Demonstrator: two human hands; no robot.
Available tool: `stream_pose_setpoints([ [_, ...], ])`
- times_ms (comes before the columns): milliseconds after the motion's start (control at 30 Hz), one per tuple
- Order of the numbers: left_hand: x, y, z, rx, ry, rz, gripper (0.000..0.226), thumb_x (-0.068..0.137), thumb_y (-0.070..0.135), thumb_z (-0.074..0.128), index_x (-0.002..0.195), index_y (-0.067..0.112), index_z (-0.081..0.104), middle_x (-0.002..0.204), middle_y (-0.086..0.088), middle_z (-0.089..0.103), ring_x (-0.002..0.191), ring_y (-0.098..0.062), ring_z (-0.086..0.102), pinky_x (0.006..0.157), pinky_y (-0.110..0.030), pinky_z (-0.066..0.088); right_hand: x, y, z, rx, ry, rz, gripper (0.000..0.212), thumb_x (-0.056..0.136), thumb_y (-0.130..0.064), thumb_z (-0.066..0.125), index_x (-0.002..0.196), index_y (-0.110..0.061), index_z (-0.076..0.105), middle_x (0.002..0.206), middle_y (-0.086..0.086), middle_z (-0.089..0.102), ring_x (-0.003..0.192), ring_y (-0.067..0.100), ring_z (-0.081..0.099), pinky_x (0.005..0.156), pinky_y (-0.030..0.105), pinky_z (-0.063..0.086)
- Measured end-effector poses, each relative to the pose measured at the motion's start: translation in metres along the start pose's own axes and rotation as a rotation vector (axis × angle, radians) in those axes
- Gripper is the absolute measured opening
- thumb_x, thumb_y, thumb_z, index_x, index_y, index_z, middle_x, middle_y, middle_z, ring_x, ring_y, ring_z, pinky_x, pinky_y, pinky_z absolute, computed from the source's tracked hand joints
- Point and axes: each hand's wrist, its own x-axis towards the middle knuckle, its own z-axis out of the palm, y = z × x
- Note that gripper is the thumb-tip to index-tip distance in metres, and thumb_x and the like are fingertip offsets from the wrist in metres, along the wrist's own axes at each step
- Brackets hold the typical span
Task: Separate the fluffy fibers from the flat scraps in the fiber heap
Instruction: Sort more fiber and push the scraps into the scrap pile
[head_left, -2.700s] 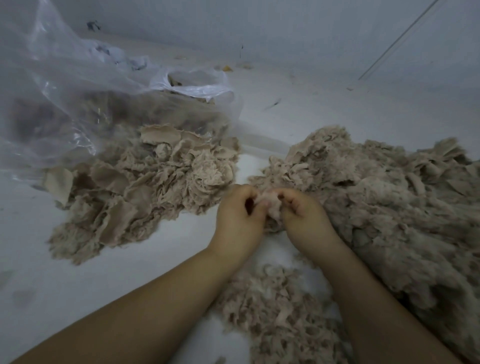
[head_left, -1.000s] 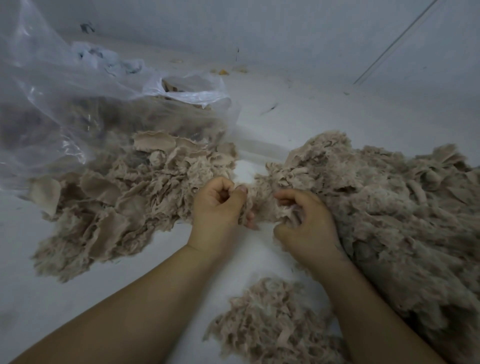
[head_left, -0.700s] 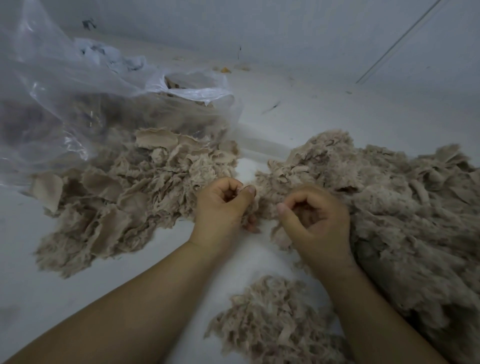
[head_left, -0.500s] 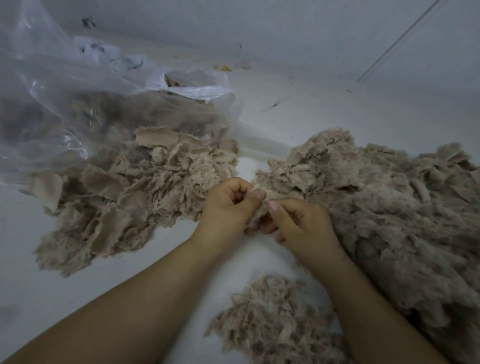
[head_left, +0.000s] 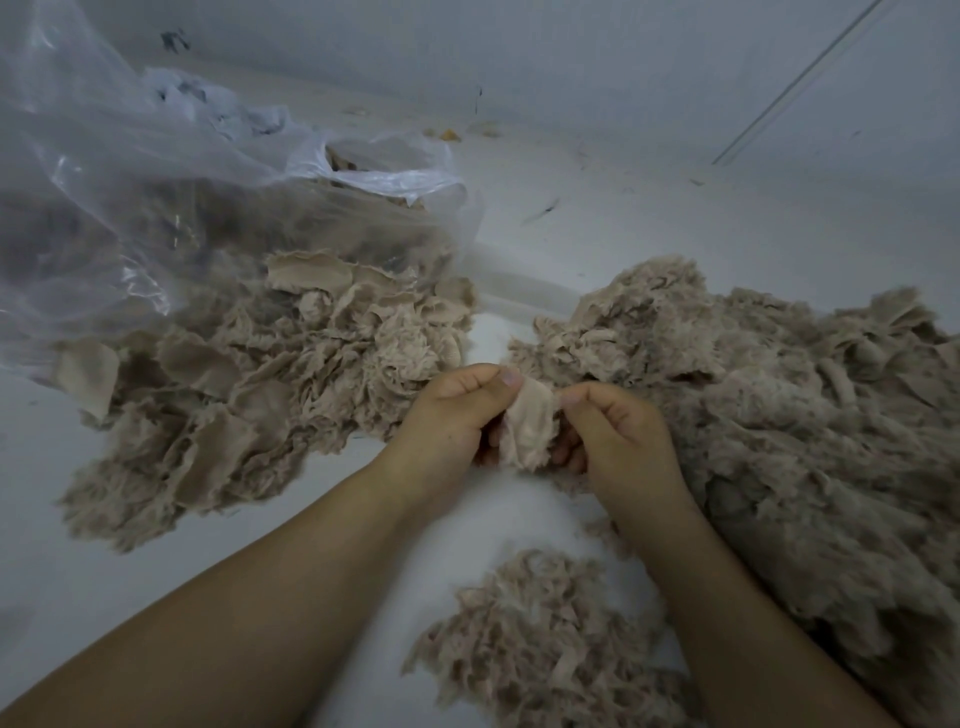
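I have both hands at the centre of the view, working one piece between them. My left hand pinches the flat scrap at its upper left edge with thumb over curled fingers; my right hand pinches the opposite edge, so the pale scrap hangs stretched between the two. It sits just off the near-left fringe of the big fiber heap, which fills the view from 1 to 5 o'clock.

At 9 to 10 o'clock lies the pile of flat scraps, spilling from the mouth of a clear plastic bag at 10 to 11 o'clock. A smaller fluffy pile sits at 6 o'clock, between my forearms.

My worry is contamination: fuzz may cling to the scrap's hidden back, and if I toss it leftward unchecked, fluff would end up among the flats. Pulling too hard between two pinches could tear the thin piece. All three piles are the same beige, and the scrap pile's near edge lies close to my left hand, so a careless drop could blur the boundary. My forearms also flank the 6 o'clock pile and could drag it.

The surface is a smooth, pale grey-white floor, dusted with small specks and bits of debris towards 12 o'clock, where it meets a plain pale wall. The light is dim and bluish.
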Motion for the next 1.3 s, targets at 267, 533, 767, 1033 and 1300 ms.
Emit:
stream_pose_setpoints([
  [267,-0.001,0.0,0.001,0.024,0.02,-0.017,0.034,0.095,0.031,0.056,0.082,0.0,0.059,0.062,-0.012,0.051,0.049,-0.016,0.046,0.045,-0.022,0.037,0.0,0.0,-0.001,0.034,-0.062,-0.008,0.015,0.092,-0.007,0.064,0.08,-0.013,0.07,0.059,-0.002,0.067,0.051,0.007,0.057,0.05,0.022,0.047],
  [533,-0.001,0.0,0.004,0.173,0.058,-0.036,0.029,0.092,0.013,0.066,0.094,-0.015,0.059,0.067,-0.026,0.058,0.042,-0.018,0.05,0.041,-0.023,0.041,0.002,0.001,-0.002,-0.005,0.011,-0.029,0.02,0.096,-0.014,0.06,0.079,-0.015,0.071,0.057,-0.002,0.065,0.05,0.006,0.056,0.049,0.021,0.046],
  [767,-0.004,0.003,0.007,0.177,0.09,-0.017,0.022,0.094,0.012,0.063,0.074,0.003,0.059,0.047,-0.011,0.057,0.038,-0.017,0.048,0.04,-0.022,0.04,0.0,0.0,0.0,-0.032,-0.129,-0.001,0.021,0.087,-0.023,0.074,0.078,-0.004,0.07,0.066,0.015,0.069,0.06,0.031,0.063,0.058,0.042,0.054],
  [1033,-0.002,0.026,-0.015,0.331,0.557,0.283,0.023,0.084,0.001,0.062,0.084,0.021,0.052,0.043,0.008,0.046,0.036,-0.009,0.039,0.04,-0.02,0.033,0.002,-0.003,-0.002,0.037,0.072,0.02,0.032,0.099,-0.014,0.054,0.07,-0.014,0.067,0.052,-0.003,0.059,0.043,0.005,0.047,0.045,0.016,0.041],
  [1300,-0.006,0.039,-0.042,1.756,0.437,0.16,0.009,0.077,0.011,0.057,0.081,0.016,0.064,0.071,-0.007,0.063,0.07,-0.034,0.063,0.054,-0.029,0.035,0.001,-0.009,-0.003,0.151,0.234,0.022,0.034,0.101,-0.014,0.051,0.07,-0.005,0.062,0.049,-0.002,0.053,0.04,0.006,0.04,0.04,0.018,0.035],
])
